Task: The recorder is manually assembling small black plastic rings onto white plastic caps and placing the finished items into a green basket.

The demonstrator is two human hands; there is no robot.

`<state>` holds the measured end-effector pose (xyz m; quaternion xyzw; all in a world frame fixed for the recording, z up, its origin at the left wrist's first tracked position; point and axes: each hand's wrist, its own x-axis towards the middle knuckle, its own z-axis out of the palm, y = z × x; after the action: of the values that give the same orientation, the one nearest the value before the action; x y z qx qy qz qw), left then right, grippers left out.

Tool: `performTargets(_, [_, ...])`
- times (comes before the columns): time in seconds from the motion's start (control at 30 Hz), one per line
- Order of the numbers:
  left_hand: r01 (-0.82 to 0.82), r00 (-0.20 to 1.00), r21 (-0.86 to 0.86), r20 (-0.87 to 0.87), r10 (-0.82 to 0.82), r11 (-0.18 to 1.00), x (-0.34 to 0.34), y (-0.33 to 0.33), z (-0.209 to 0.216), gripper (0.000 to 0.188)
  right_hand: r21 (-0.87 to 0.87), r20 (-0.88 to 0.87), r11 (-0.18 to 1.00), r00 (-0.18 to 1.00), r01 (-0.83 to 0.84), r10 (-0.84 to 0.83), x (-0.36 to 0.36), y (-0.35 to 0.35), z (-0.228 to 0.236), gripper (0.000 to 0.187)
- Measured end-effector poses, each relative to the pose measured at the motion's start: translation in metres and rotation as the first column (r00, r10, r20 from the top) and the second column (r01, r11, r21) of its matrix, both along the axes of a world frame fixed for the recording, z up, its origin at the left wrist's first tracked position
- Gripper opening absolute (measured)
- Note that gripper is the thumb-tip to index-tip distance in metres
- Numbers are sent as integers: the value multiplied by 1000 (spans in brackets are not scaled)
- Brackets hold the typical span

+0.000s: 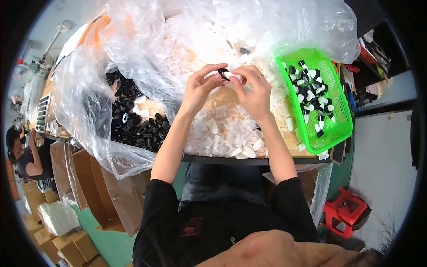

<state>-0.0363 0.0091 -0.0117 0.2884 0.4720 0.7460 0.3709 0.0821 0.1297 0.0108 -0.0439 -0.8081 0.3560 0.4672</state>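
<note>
Over the middle of the table, my left hand point(200, 86) pinches a small black plastic cap-like piece point(223, 71) between thumb and fingertips. My right hand point(254, 92), with a ring on one finger, is closed on a small white plastic piece point(233, 76). The two pieces meet between my fingertips; how far they fit together cannot be made out. Below my hands lies a pile of loose white and translucent plastic pieces point(227, 133). To the left is a heap of black pieces point(138, 133) on clear plastic sheeting point(84, 102).
A bright green basket point(343, 122) at the right holds several black-and-white joined pieces point(311, 89). Crumpled clear bags point(307, 22) cover the table's far side. A red stool point(344, 211) stands lower right, cardboard boxes point(95, 191) lower left. Another person point(30, 160) is at far left.
</note>
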Motion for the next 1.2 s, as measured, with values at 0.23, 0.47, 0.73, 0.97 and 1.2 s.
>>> performTargets(0.23, [-27, 991, 14, -132, 29, 1000, 6, -1, 5, 28, 117, 41, 993, 999, 26, -31, -2, -1, -8, 19])
performTargets(0.47, [-84, 972, 39, -217, 91, 996, 6, -1, 1, 30, 52, 57, 999, 998, -11, 8, -2, -4, -2, 24])
performTargets(0.73, [-243, 948, 41, -200, 246, 969, 11, 3, -5, 24, -209, 69, 978, 997, -13, 28, -3, -13, -12, 42])
performTargets(0.97, [-200, 978, 39, -57, 202, 979, 8, 2, -1, 15, -153, 76, 988, 997, -9, 20, 0, -7, -5, 26])
performTargets(1.2, [-145, 982, 105, -106, 156, 984, 9, -1, -3, 8, -633, -29, 738, 960, -233, 278, 0, -7, -3, 19])
